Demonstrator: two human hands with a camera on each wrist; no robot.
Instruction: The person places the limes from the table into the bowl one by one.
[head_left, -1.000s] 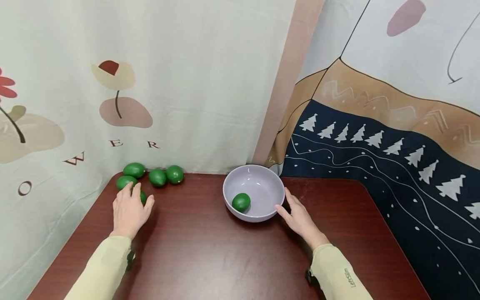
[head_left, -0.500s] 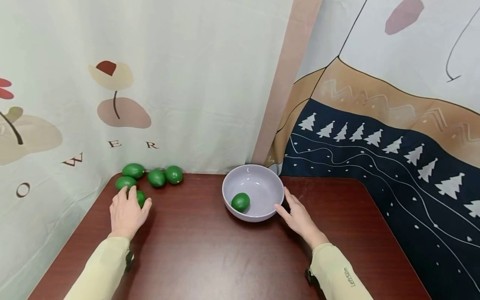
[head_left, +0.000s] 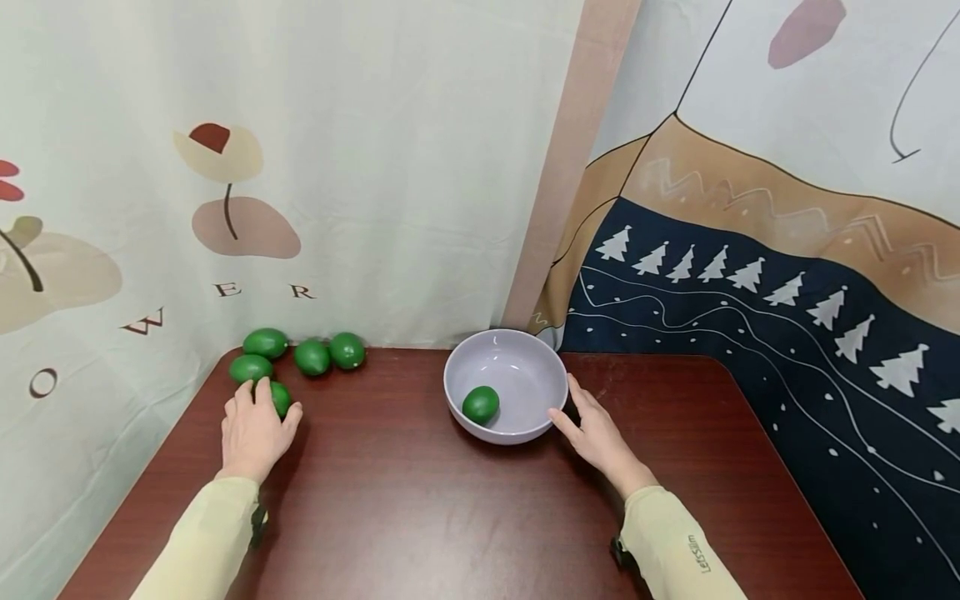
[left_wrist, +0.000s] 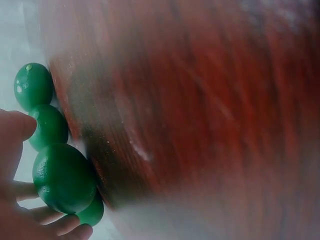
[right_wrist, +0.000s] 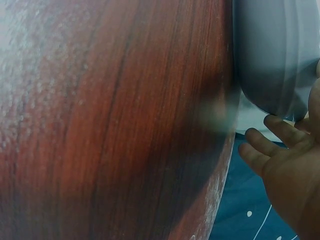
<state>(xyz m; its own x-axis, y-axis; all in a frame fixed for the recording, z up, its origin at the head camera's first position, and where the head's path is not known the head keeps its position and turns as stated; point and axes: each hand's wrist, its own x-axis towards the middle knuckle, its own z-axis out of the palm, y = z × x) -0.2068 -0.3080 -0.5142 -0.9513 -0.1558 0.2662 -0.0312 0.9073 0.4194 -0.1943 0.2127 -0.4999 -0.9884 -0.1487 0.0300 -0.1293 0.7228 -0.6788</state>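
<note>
6 green fruits point(head_left: 347, 350) show in the head view: 5 in a loose cluster at the far left corner of a red-brown table point(head_left: 450, 517), and 1 inside a pale lilac bowl point(head_left: 528, 375), low against its near left wall. The left hand point(head_left: 255, 429) lies over the nearest fruit point(head_left: 281, 397) of the cluster, partly covering it, with the thumb held well out from the fingers. The right hand point(head_left: 597, 433) is at the bowl's right side, thumb at the rim, fingers along the outer wall. Both sleeves point(head_left: 202, 533) are pale yellow-green. Behind the table hang a pale curtain point(head_left: 405, 167) printed with flowers and letters and, to the right, a navy cloth point(head_left: 660, 308) with white trees.

From the left wrist, 4 fruits are in sight, 1 of them mostly hidden by the largest-looking. The fingers reach behind that fruit, while a gap parts it from the thumb. The hand is wide; whether its fingertips touch the fruit, I cannot tell.

From the right wrist, the fingers are spread and nearly straight, some at the bowl's outer wall and others just apart from it.
</note>
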